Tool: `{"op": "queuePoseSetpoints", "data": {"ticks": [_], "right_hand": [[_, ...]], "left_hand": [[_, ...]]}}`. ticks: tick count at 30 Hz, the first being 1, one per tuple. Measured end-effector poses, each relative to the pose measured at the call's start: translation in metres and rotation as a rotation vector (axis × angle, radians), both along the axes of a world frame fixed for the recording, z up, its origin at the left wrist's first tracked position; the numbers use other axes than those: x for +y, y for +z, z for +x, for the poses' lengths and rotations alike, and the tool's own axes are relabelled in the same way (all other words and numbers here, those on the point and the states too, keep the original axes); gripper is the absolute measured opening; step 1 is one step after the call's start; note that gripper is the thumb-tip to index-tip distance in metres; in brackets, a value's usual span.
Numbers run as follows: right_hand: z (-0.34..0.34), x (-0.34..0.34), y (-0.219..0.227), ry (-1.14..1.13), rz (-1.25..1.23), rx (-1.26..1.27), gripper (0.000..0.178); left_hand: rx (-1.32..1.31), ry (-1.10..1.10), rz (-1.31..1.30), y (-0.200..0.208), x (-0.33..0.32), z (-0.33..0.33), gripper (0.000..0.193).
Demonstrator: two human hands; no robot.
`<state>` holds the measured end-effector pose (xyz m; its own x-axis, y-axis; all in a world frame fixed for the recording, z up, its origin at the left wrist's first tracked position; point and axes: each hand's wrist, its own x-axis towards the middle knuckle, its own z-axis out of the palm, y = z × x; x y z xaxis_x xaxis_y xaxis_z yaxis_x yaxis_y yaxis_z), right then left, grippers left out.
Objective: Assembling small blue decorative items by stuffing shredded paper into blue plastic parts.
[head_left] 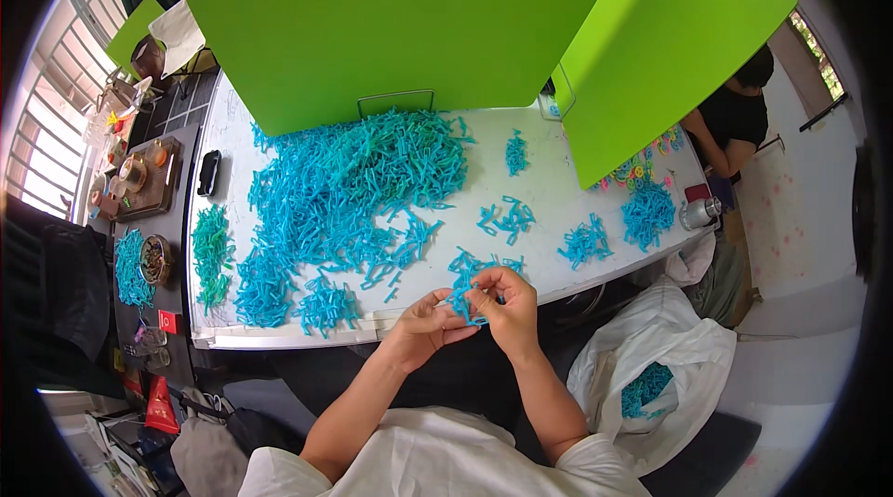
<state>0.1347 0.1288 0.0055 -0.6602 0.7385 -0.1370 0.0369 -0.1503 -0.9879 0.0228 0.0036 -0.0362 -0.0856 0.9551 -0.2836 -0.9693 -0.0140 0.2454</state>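
Observation:
Close to the table's front edge, my two hands meet over a small bunch of blue plastic pieces (462, 300). My left hand (426, 322) cups the bunch from below and from the left, fingers curled. With thumb and fingertips pinched together, my right hand (508, 307) grips pieces at the bunch's right side. Just beyond my fingers lies a small heap of similar pieces (471, 261), partly hidden by them. A large pile of thin blue pieces (344, 190) covers the table's left and middle. Their exact kind is too small to make out.
Smaller blue heaps (648, 215) lie to the right, greener ones (212, 255) at the left edge. Green panels (391, 22) stand along the back. A white sack (688, 329) with blue pieces sits at lower right. Another person (733, 115) sits beyond the right panel.

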Motion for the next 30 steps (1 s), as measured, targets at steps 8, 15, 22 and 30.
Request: {"op": "queuePoseSetpoints", "data": {"ticks": [8, 15, 22, 30], "right_hand": [[0.009, -0.009, -0.018, -0.131, 0.190, -0.011, 0.014], [0.010, -0.029, -0.015, -0.160, 0.414, -0.117, 0.010], [0.015, 0.009, -0.021, -0.319, 0.102, -0.012, 0.012], [0.024, 0.046, -0.033, -0.182, 0.443, -0.382, 0.013]], "left_hand": [[0.663, 0.169, -0.344, 0.006, -0.001, -0.006, 0.043], [1.328, 0.367, -0.409, 0.009, -0.001, 0.012, 0.020], [1.375, 0.153, -0.363, 0.025, -0.011, 0.002, 0.028], [0.678, 0.045, -0.221, 0.016, -0.019, -0.021, 0.046]]}}
